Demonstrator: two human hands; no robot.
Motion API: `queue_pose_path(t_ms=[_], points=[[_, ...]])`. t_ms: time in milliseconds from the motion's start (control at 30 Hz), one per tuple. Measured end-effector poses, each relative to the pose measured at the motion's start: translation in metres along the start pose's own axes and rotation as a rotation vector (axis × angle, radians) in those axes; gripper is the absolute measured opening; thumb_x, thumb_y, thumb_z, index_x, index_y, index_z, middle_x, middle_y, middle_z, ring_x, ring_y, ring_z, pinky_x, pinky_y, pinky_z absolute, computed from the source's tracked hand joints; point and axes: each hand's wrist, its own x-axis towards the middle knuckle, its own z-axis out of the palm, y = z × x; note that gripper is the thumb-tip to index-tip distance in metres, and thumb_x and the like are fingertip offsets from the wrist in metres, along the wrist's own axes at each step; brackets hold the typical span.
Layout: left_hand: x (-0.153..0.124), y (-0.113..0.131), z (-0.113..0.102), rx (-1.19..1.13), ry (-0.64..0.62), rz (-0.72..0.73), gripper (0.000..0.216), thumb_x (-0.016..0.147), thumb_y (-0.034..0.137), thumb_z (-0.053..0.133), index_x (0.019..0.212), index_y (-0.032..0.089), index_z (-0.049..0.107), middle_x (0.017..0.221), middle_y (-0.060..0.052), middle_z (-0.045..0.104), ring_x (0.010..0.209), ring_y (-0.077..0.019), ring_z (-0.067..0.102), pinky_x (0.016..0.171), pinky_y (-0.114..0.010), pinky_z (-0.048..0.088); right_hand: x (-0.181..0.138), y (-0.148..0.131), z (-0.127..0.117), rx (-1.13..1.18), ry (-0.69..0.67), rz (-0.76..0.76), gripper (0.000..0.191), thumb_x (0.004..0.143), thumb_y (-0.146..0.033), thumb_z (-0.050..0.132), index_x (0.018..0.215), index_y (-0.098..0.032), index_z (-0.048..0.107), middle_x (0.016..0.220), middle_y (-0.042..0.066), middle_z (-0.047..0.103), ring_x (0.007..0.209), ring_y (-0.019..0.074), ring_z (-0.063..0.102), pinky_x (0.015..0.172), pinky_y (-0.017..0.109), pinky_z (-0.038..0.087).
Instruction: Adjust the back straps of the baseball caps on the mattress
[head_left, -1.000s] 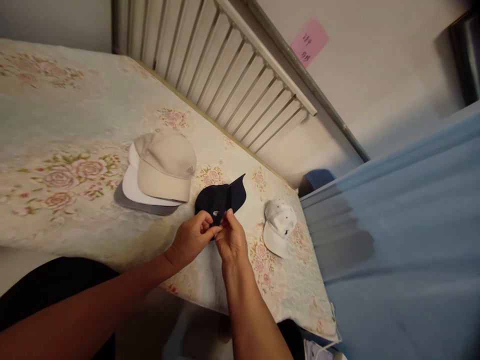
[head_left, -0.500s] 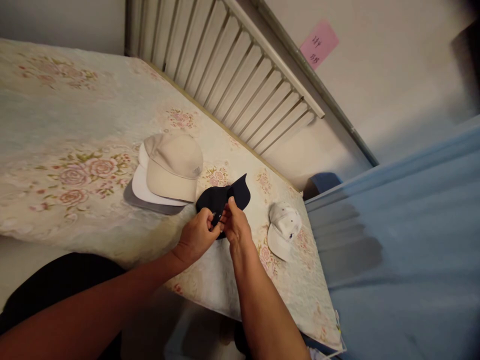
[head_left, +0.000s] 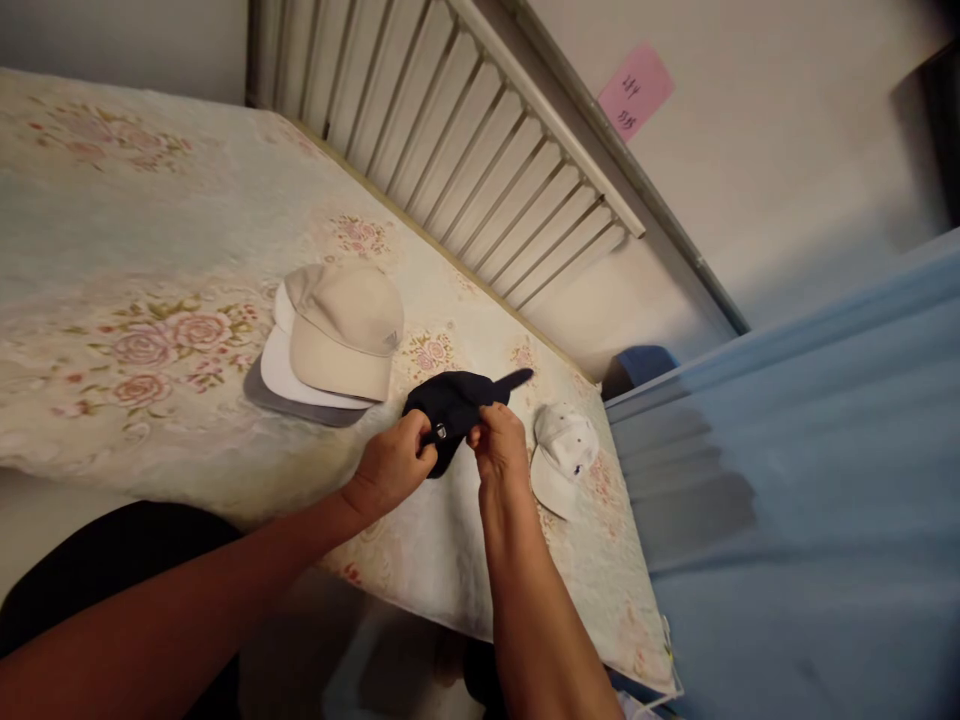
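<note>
A dark navy cap (head_left: 454,398) lies on the floral bedspread (head_left: 150,300), and both my hands hold its near edge. My left hand (head_left: 391,466) pinches it beside a small metal buckle. My right hand (head_left: 501,446) grips the other side of the strap. The cap's brim points to the right. To its left sits a stack of caps (head_left: 330,345): a beige one on top, a white one and a grey one beneath. A white cap (head_left: 562,455) rests to the right, close to my right hand.
A slatted metal bed rail (head_left: 480,150) runs along the bed's far side. A pink sticky note (head_left: 634,90) hangs on the wall. Blue fabric (head_left: 810,480) fills the right side. The bed's near edge lies just below my wrists.
The navy cap has turned and flattened; its brim, raised before, now points right and lies lower. My right hand has shifted right, pulling apart from my left hand.
</note>
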Motion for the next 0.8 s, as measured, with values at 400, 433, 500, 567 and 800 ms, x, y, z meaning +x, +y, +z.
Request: queue_pose_path(t_ms=[400,433,500,567,800], points=[[-0.015,0.012,-0.013,-0.376,-0.258,0.188,0.015,0.07,0.01,0.048,0.081,0.021,0.046,0.063,0.006,0.048,0.057,-0.0106,0.049,0.056,-0.022,0.036,-0.104,0.041,-0.007,-0.204,0.67,-0.757,0.022,0.068,-0.029,0.071,0.08,-0.021,0.054,0.067,0.001,0.062,0.054,0.0152,0.059,0.05,0.028,0.049],[-0.015,0.012,-0.013,-0.358,-0.247,0.165,0.015,0.069,0.01,0.048,0.079,0.021,0.046,0.063,0.006,0.047,0.056,-0.0105,0.048,0.055,-0.022,0.035,-0.099,0.042,-0.008,-0.191,0.657,-0.694,0.021,0.069,-0.03,0.07,0.08,-0.021,0.054,0.065,0.0,0.061,0.052,0.0147,0.058,0.049,0.028,0.049],[-0.013,0.011,-0.011,-0.293,-0.206,0.106,0.017,0.067,0.008,0.047,0.078,0.021,0.045,0.06,0.007,0.045,0.053,-0.0101,0.045,0.054,-0.023,0.033,-0.087,0.04,-0.01,-0.128,0.593,-0.549,0.018,0.073,-0.03,0.065,0.082,-0.02,0.053,0.06,-0.003,0.058,0.047,0.0118,0.054,0.047,0.026,0.047],[-0.011,0.01,-0.009,-0.23,-0.173,0.053,0.019,0.066,0.007,0.047,0.079,0.021,0.046,0.058,0.008,0.043,0.05,-0.0099,0.043,0.053,-0.023,0.031,-0.077,0.038,-0.012,-0.007,0.513,-0.434,0.015,0.076,-0.028,0.061,0.083,-0.021,0.05,0.053,-0.008,0.052,0.042,0.0087,0.049,0.045,0.022,0.043],[-0.008,0.008,-0.005,-0.21,-0.205,0.097,0.019,0.067,0.007,0.046,0.081,0.02,0.048,0.062,0.006,0.043,0.054,-0.0109,0.043,0.053,-0.024,0.032,-0.06,0.053,-0.027,0.345,0.287,-0.211,0.019,0.069,-0.025,0.063,0.079,-0.021,0.046,0.047,-0.011,0.05,0.039,0.0065,0.045,0.042,0.017,0.038]])
